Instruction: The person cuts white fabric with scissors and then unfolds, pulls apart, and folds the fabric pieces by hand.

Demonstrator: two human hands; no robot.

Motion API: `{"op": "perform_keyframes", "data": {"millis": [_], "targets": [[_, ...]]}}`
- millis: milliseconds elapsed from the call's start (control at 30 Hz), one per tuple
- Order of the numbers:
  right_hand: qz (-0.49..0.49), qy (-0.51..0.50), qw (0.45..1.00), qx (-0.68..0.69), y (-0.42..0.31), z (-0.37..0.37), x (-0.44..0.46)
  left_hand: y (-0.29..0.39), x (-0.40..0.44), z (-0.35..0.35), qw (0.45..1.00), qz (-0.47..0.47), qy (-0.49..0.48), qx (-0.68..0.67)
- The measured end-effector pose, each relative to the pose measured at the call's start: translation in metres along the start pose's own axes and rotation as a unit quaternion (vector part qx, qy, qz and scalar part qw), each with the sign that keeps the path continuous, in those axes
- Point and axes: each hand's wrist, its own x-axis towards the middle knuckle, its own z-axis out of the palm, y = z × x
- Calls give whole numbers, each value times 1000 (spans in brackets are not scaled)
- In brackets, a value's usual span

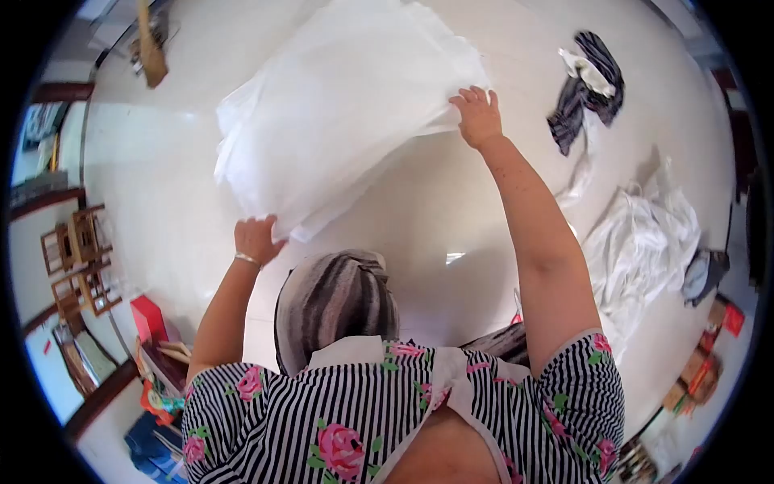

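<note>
A large white sheet (347, 113) is spread out in front of me, its near edge lifted off the floor between my hands. My left hand (256, 239), with a bracelet at the wrist, is closed on the sheet's near left corner. With the arm stretched far forward, my right hand (477, 117) pinches the edge at the right side. The sheet looks thin and slightly see-through, with folds along its left side. Its far end runs out of view at the top.
To the right lie a striped dark garment (584, 93) with white cloth and a crumpled white heap (645, 242). A broom (151, 56) is at the far left. Wooden chairs (81, 258) and a red box (149, 319) stand along the left side. Pale glossy floor (427, 210) lies between.
</note>
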Motion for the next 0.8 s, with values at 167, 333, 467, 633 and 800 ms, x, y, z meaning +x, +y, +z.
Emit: {"op": "perform_keyframes", "data": {"millis": [167, 333, 467, 633, 800], "targets": [[19, 82, 981, 173, 39, 20, -32, -105, 25, -42, 998, -32, 27, 43], [245, -83, 913, 314, 204, 170, -228, -101, -12, -71, 971, -98, 205, 69], [444, -214, 846, 207, 250, 112, -417, -87, 22, -52, 982, -11, 180, -46], [437, -305, 828, 174, 162, 111, -474, 18, 38, -113, 982, 92, 166, -22], [458, -219, 848, 154, 128, 140, -481, 146, 72, -160, 933, 295, 193, 67]]}}
